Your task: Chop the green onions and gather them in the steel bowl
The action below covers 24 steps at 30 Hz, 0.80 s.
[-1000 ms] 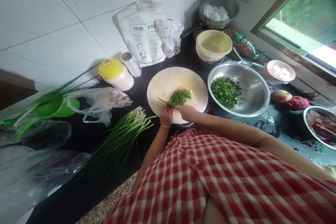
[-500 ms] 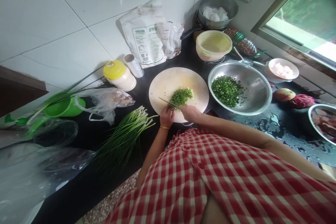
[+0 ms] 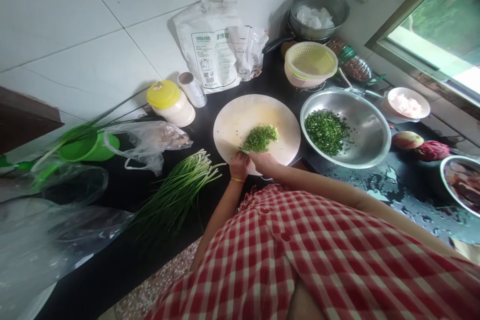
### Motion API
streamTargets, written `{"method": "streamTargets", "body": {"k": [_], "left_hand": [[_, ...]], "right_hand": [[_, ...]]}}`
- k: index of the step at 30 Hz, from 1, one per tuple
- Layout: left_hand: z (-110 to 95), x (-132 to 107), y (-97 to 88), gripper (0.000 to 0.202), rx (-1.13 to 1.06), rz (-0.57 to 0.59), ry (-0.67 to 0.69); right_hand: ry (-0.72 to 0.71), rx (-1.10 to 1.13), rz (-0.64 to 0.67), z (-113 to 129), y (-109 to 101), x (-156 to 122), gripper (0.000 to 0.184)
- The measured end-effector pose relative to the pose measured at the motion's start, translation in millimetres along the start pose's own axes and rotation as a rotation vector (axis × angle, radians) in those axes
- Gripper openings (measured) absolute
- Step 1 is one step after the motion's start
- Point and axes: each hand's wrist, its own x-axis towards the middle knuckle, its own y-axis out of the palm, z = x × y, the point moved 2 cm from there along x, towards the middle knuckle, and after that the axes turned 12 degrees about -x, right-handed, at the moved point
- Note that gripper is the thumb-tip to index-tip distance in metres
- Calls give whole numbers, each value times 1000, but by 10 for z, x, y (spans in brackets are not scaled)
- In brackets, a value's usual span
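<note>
My right hand (image 3: 264,161) is closed on the handle of a knife (image 3: 234,146), and the blade points left across the near part of a round pale cutting board (image 3: 240,115). The blade meets a heap of chopped green chives (image 3: 259,137) on the board. My left hand (image 3: 238,165), with a gold bracelet at the wrist, is curled into a loose fist just under the blade at the board's near edge. What its fingers press on is hidden.
A steel bowl (image 3: 365,125) of chopped chives stands right of the board. A bundle of uncut chives (image 3: 176,190) lies to the left beside plastic bags (image 3: 146,142). A yellow-lidded jar (image 3: 168,102), a flour bag (image 3: 213,50), a colander (image 3: 310,62) and a pot (image 3: 318,10) stand behind.
The view has shifted slightly. Both hands stay at the board's near edge, and the knife has drawn a little closer to the chive heap.
</note>
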Motion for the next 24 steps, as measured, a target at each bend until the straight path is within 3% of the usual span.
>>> {"method": "streamTargets", "body": {"k": [7, 15, 24], "left_hand": [[3, -7, 10, 15, 2, -36, 13], [32, -18, -11, 13, -78, -53, 48], [59, -83, -34, 17, -131, -80, 63]], "right_hand": [[-7, 17, 11, -123, -12, -79, 31], [22, 23, -2, -101, 38, 57, 30], [15, 7, 41, -150, -12, -220, 30]]}}
